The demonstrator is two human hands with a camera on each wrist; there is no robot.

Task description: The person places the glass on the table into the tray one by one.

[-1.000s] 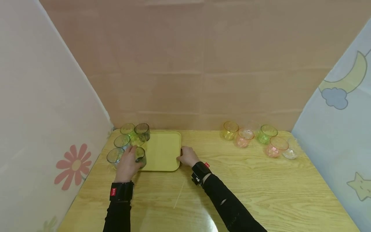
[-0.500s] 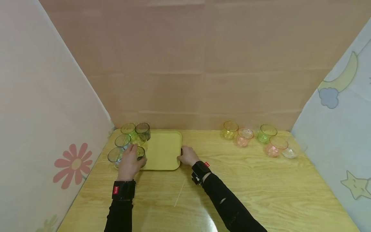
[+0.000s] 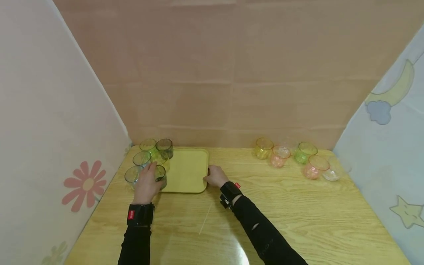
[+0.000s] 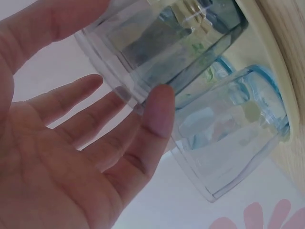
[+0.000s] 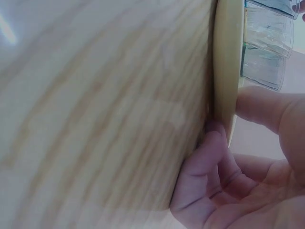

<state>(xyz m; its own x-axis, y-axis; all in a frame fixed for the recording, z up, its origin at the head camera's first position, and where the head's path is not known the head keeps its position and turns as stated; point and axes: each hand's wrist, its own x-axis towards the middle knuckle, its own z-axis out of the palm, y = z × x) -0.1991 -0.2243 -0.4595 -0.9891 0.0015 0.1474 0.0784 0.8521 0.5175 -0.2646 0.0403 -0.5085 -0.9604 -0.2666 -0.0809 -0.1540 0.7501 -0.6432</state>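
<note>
as the yellow tray (image 3: 190, 171), left of centre, is pinched at its right edge by the right hand (image 3: 216, 176), seemingly for steadiness, its near grey glass (image 4: 157, 52) is held by the left hand (image 3: 145, 186).

Loc: looks like staged tabletop booth; rm type unclear. Wood-grain table (image 3: 265, 217) under L hand (image 3: 147, 186) + R hand (image 3: 216, 177). Plain brownish backdrop (image 3: 232, 73) beyond both grips. White panel (image 3: 49, 92) w/ flower print (image 3: 88, 184) L of L grip; pale-blue panel (image 3: 377, 158) w/ moon (image 3: 403, 81), cloud (image 3: 379, 112), star (image 3: 409, 212) well R of R grip.
</note>
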